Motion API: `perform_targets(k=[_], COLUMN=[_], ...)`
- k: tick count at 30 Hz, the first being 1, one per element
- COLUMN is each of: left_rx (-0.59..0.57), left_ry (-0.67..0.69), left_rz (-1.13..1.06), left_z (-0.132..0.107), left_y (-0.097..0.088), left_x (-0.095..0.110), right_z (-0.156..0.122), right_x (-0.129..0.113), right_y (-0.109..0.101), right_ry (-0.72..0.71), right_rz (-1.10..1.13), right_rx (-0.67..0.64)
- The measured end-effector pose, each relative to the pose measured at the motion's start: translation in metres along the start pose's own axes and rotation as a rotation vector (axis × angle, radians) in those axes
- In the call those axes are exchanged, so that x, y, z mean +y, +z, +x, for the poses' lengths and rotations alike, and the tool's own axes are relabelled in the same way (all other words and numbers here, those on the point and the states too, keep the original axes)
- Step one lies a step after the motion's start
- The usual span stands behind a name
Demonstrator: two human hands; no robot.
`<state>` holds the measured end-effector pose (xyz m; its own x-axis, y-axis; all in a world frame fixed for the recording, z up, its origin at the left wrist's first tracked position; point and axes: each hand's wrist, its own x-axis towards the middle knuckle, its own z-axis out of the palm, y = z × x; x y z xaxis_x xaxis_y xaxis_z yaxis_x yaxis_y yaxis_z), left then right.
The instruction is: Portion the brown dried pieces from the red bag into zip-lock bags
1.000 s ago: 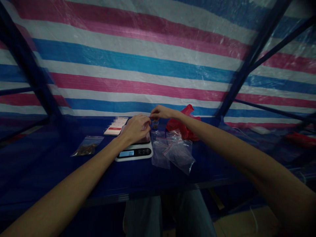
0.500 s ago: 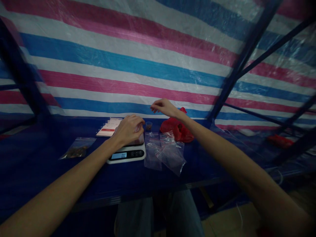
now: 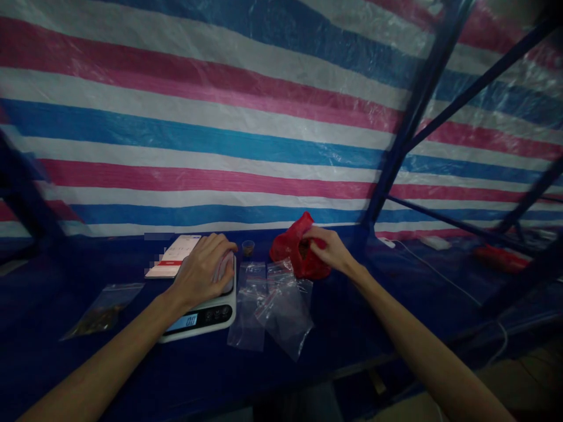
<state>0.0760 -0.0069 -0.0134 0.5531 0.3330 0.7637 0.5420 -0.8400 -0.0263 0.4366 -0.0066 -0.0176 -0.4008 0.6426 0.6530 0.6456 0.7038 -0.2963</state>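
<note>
My left hand rests on top of a white digital kitchen scale, fingers curled over a clear plastic bag lying on its platform. My right hand reaches into the mouth of a crumpled red plastic bag at the back of the blue surface; its fingertips are hidden inside the bag. A small cup with brownish contents stands between the scale and the red bag.
Several empty clear zip bags lie right of the scale. A filled zip bag lies at the left. A phone sits behind the scale. Blue frame posts rise at right, with a white cable beyond.
My right hand has moved from above the small cup, rightwards and down, into the red bag. My left hand has stayed on the scale. The view has tilted and shifted right.
</note>
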Motion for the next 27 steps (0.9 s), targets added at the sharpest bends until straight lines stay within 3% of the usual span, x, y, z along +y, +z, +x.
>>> perform_targets(k=[4,9,14,19,23,27], left_rx=[-0.066,-0.117,-0.121,-0.107,-0.072,-0.075], left_ry=[0.010,0.135,0.212,0.274,0.248,0.244], left_rz=[-0.006,0.012,-0.017,-0.132,-0.197,-0.226], left_z=[0.000,0.001,-0.001,-0.007,-0.014,-0.015], left_y=[-0.002,-0.001,0.001,-0.001,-0.001,-0.001], left_x=[0.006,0.019,0.032,0.044,0.049,0.049], right_z=[-0.002,-0.006,-0.009,-0.009,-0.008,-0.007], right_x=[0.003,0.012,0.014,0.011,0.011,0.011], right_y=[0.009,0.014,0.018,0.018,0.017,0.013], right_ry=[0.034,0.127,0.165,0.179,0.166,0.139], right_rz=[-0.012,-0.128,-0.202,-0.176,-0.122,0.005], right_rx=[-0.209,-0.223,-0.322,-0.306,-0.268,-0.116])
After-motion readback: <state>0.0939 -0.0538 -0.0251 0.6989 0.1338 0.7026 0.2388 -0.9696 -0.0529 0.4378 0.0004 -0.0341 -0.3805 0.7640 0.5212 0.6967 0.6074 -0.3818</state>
